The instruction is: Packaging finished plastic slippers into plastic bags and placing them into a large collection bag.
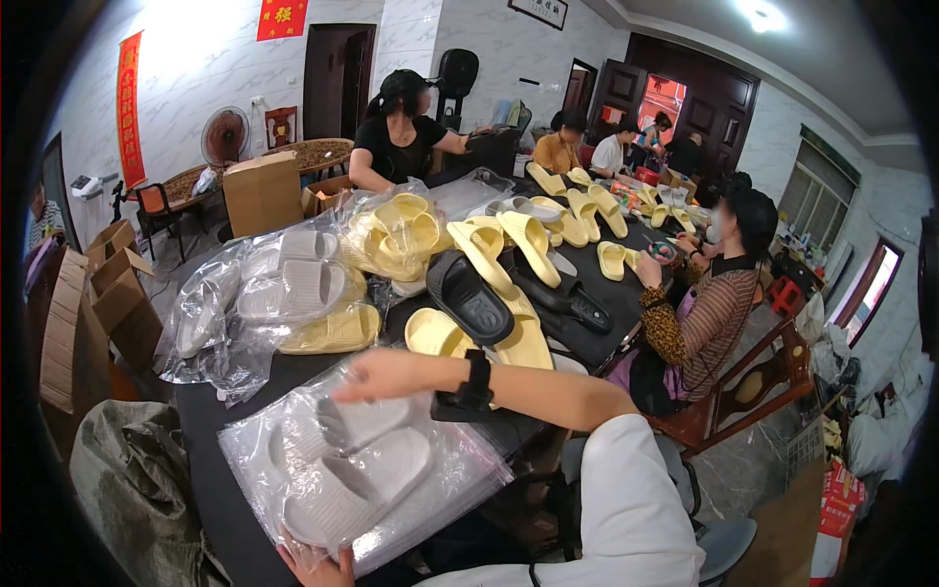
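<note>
In front of me, a pair of light grey slippers [337, 499] lies in a clear plastic bag [249, 435], on top of flat clear bags [469, 489]. My left hand [315, 567] is at the near end, thumb and fingers round the toe of the nearer slipper through the plastic. My right hand [381, 375], with a black watch [476, 382] on its wrist, is over the far end of the bag by the other slipper's heel. Its fingers are blurred, so their grip is unclear. Just beyond lie a black slipper [469, 298] and a yellow slipper [435, 333].
Bagged grey slippers [293, 289] and bagged yellow slippers [401, 230] are piled at the far left of the black-covered table [210, 470]. Loose yellow slippers [582, 210] run along it. Co-workers sit right and stand behind. Cardboard boxes [127, 293] and a sack [132, 479] stand left.
</note>
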Demonstrator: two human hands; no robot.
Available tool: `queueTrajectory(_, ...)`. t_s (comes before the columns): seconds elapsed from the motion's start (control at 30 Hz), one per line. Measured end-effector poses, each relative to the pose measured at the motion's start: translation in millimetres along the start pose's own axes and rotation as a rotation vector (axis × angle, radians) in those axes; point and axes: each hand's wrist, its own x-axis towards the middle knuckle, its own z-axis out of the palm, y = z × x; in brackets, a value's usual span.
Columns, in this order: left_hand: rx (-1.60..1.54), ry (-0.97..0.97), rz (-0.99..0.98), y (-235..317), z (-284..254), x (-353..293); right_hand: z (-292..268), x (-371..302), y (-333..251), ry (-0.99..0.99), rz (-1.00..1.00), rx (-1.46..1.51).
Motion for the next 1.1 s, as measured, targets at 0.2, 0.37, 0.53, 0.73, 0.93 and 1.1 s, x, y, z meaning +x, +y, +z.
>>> queueTrajectory(0.2, -0.076, 0.011, 0.033, -9.7, 6.6, -3.2, -3.4, -23.2, 60.0, 0.102, 0.102, 0.461)
queueTrajectory(0.37, -0.383, 0.031, -0.063, -25.7, 7.9, -8.0, 4.7, -36.0, 93.4, 0.205, 0.199, 0.984)
queueTrajectory(0.53, -0.557, 0.276, -0.154, -25.2, -15.8, -10.5, 14.7, -44.6, 99.0, 0.063, 0.36, 1.076)
queueTrajectory(0.73, -1.179, 0.452, -0.609, -8.2, -38.7, -6.9, 19.4, -30.3, 91.0, 0.1, 0.125, 0.99)
queueTrajectory(0.93, -0.706, 0.161, -0.508, -10.9, -46.1, 0.3, 13.3, -15.5, 75.6, 0.174, -0.033, 0.976)
queueTrajectory(1.1, -0.766, 0.309, -0.515, -7.7, -48.7, 4.0, 1.0, -22.0, 51.9, 0.283, -0.108, 0.906)
